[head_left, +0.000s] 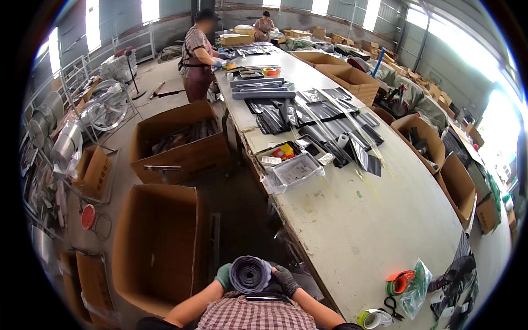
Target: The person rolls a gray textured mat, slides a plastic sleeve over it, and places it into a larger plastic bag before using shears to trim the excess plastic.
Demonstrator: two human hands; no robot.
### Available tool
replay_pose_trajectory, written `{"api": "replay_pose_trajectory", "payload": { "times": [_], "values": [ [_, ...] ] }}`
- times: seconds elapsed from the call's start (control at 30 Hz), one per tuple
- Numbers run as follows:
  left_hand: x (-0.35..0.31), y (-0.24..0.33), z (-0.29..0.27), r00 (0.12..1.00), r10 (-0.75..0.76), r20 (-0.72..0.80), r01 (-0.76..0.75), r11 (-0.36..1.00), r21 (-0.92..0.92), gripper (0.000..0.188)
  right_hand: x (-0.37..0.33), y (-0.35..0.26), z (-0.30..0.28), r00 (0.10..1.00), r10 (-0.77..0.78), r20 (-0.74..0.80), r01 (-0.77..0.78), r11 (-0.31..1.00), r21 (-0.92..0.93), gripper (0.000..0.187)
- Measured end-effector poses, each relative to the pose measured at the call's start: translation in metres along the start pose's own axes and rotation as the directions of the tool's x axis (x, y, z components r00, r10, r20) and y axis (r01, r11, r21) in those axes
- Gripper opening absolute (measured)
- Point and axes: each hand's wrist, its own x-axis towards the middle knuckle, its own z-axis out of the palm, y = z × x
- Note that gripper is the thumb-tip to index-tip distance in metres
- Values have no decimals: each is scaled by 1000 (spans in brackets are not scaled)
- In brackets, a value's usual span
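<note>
A thick roll of dark grey-purple sheet material (250,274) is held in front of my body, its spiral end facing up. My left hand (224,276), in a green glove, grips the roll's left side. On the opposite side my right hand (285,281), in a dark glove, is closed against it. Fingers of both hands are partly hidden behind the roll. Just left of it stands a large open cardboard box (157,242), with bare brown walls visible inside. The long white table (352,220) runs along my right.
Scissors (392,309), tape rolls (400,282) and a clear plastic bag (416,289) lie at the near table end. Farther up are a clear plastic bin (297,169) and dark flat sheets (324,113). Another box (179,143) holds dark rolls. A co-worker (199,58) stands beyond it.
</note>
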Motion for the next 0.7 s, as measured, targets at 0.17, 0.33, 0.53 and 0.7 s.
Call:
{"api": "replay_pose_trajectory", "payload": {
  "times": [0.17,0.33,0.53,0.7],
  "values": [
    [-23,22,-3,941,-173,-291,186,982,19,12,-28,-39,-2,998,43,43,-42,999,-13,27],
    [-9,73,20,960,-270,-79,176,796,-579,30,-14,-82,29,993,-27,119,2,979,203,28],
    [-16,-43,-55,965,-253,70,254,831,-495,61,30,77,-40,972,-230,47,234,937,-259,30],
    [-22,-6,26,992,125,-13,-117,954,275,59,10,-5,27,969,-21,247,-8,993,115,24]
  ]
}}
